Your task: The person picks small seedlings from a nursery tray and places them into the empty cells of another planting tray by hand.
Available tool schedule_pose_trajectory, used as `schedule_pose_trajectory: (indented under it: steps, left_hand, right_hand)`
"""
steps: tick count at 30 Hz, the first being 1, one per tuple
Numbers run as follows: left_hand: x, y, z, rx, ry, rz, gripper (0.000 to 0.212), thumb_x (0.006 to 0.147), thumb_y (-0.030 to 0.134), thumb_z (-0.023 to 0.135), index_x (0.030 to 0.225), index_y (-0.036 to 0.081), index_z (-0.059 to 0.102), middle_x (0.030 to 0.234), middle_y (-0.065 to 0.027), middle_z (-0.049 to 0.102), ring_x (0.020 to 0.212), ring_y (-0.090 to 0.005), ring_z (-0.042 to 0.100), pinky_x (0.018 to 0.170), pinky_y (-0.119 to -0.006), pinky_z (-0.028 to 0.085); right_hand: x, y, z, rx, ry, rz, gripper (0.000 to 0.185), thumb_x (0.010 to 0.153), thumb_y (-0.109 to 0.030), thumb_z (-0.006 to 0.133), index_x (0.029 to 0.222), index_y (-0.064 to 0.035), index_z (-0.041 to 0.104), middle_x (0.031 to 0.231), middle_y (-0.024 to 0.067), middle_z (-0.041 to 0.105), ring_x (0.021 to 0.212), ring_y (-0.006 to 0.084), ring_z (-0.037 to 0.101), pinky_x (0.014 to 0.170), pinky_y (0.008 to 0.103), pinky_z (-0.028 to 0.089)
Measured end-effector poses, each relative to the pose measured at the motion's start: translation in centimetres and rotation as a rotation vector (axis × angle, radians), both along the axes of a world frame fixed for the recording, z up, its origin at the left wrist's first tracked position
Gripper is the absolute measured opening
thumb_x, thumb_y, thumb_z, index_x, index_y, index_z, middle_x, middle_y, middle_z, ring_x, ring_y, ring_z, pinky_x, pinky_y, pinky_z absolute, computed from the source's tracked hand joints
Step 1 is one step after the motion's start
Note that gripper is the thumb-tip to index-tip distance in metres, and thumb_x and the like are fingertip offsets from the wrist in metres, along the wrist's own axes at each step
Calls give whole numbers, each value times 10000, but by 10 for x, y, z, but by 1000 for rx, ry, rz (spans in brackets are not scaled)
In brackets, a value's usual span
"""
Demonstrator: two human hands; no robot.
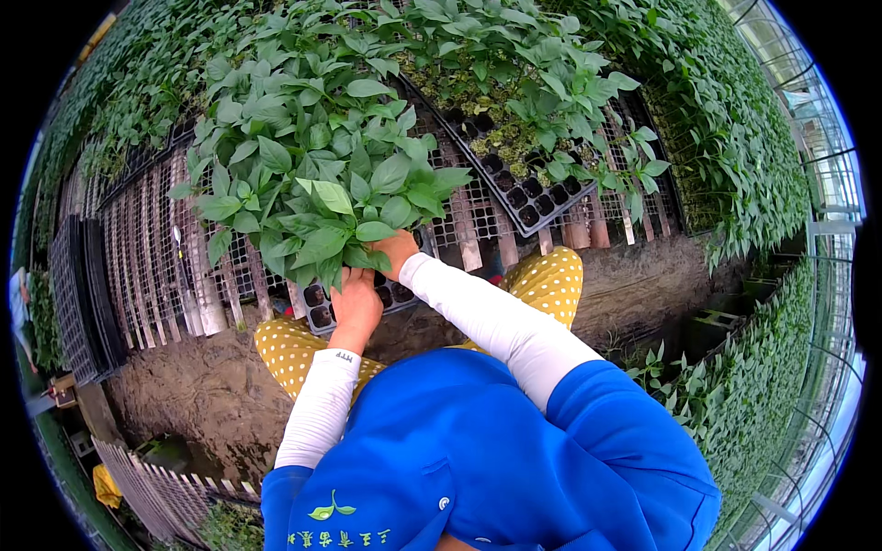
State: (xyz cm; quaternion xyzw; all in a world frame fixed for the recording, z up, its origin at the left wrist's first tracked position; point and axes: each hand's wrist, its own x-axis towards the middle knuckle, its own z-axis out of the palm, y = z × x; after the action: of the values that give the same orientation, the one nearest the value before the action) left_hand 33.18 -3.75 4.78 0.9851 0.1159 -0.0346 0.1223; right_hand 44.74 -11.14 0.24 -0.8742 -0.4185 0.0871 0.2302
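Right in front of me a black plastic cell tray (396, 308) holds dense broad-leaved green seedlings (324, 165). Along the tray's near edge, several cells show dark soil and no plant. My left hand (358, 304) is over these front cells, its fingertips hidden under the lowest leaves. Just to its right and slightly farther in, my right hand (398, 252) reaches into the foliage at stem height. Leaves cover the fingers of both hands, so whether they grip a stem cannot be made out.
A second cell tray (544, 219), part planted, lies angled at the right on the slatted, mesh-covered bench (148, 241). Stacked black trays (86, 296) stand at the left. A thin tool (179, 244) lies on the mesh. Dense seedlings (730, 124) line the right; bare soil (200, 396) runs below the bench.
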Motion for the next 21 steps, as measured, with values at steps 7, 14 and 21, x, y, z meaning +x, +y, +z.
schedule_pose_trajectory:
  steps: [7,14,21]
  left_hand:
    - [1,1,3,64,93,-42,538,656,51,568,1191,73,510,1220,-93,503,1085,-308,454,800,-473,404]
    - [-33,-1,12,-26,-158,59,393,688,68,548,1080,59,565,1136,-98,527,1046,-302,469,840,-436,395]
    - [-55,-4,13,-174,-112,83,343,698,78,566,1039,90,595,1096,-68,546,1015,-278,490,824,-403,396]
  right_hand:
    - [-10,-12,22,63,160,-85,262,786,-249,556,988,-98,625,876,147,626,860,321,602,739,419,476]
    - [6,-129,64,386,320,-368,197,782,-223,588,793,-42,664,748,175,628,702,340,613,646,413,488]
    - [107,-316,15,409,-104,-1144,235,827,-203,540,933,-25,652,841,197,643,800,335,630,731,375,485]
